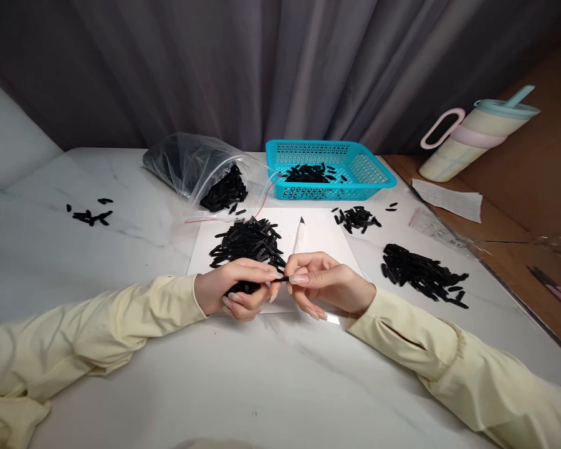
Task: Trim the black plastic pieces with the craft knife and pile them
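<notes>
My left hand [240, 288] is closed around several small black pointed pieces [244, 288] that show in its palm. Between its thumb and forefinger it pinches one slim black piece [282, 279]. The thumb and forefinger of my right hand [325, 280] grip the other end of that same piece, its remaining fingers curled loosely below. Just beyond my left hand lies a heap of black pieces [247, 243] on a white sheet [199, 252]. A white pen-shaped tool with a black tip [301, 236] lies on the sheet behind my right hand.
A blue perforated basket [331, 192] holding black pieces stands at the back, beside an open clear bag [182, 168] spilling more. Separate piles [421, 274] lie right and a few pieces [92, 217] left. A tumbler [472, 140] stands on brown cardboard [509, 262].
</notes>
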`<state>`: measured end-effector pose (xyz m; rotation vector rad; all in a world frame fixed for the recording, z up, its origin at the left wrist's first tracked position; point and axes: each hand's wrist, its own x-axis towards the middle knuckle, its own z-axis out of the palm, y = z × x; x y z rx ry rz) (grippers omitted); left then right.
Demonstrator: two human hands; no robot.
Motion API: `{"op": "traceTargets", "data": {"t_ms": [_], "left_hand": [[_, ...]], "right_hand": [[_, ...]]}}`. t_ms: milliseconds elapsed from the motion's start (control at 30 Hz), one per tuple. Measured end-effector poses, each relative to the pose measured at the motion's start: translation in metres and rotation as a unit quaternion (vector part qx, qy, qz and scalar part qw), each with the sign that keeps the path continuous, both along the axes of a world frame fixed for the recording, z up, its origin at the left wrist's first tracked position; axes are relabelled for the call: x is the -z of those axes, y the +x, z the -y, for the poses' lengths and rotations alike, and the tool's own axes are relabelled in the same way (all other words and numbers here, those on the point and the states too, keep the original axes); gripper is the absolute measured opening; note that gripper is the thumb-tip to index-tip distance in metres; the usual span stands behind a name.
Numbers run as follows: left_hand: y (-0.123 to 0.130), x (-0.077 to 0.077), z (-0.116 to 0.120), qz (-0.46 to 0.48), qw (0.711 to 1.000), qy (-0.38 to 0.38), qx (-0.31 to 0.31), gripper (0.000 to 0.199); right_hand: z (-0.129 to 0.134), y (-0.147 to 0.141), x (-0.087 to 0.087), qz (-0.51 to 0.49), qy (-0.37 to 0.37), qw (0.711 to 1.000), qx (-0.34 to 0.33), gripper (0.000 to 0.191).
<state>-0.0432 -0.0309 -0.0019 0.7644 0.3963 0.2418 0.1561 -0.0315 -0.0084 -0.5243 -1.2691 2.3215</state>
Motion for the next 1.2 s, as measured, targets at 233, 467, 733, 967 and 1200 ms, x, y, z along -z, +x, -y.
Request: {"op": "traceTargets", "data": {"t_ms": [233, 467, 733, 967, 1200], "left_hand": [[-0.0016, 0.0017, 0.0009, 0.001, 1.0, 0.003, -0.008, 0.021], [-0.0009, 0.0019, -0.0005, 0.012, 1.0, 0.002, -0.003, 0.026], [-0.0007, 0.0023, -0.0012, 0.015, 1.0, -0.004, -0.001, 0.024], [-0.0011, 0.0023, -0.0006, 0.013, 1.0, -0.001, -0.002, 0.024], [-0.0025, 0.0013, -0.0013, -0.032, 0.998, 0.008, -0.05, 0.021]], "right_hand": [[0.0011, 0.0001, -0.0008, 0.007, 0.003, 1.0, 0.003, 0.011], [0.0006, 0.0008, 0.0002, -0.004, 0.008, 1.0, -0.005, 0.007], [0.0018, 0.0, -0.0014, -0.007, 0.006, 1.0, 0.001, 0.006], [0.0015, -0.0002, -0.0001, -0.01, 0.005, 1.0, 0.004, 0.006], [0.0018, -0.0041, 0.0, 0.007, 0.021, 0.999, 0.05, 0.005]]}}
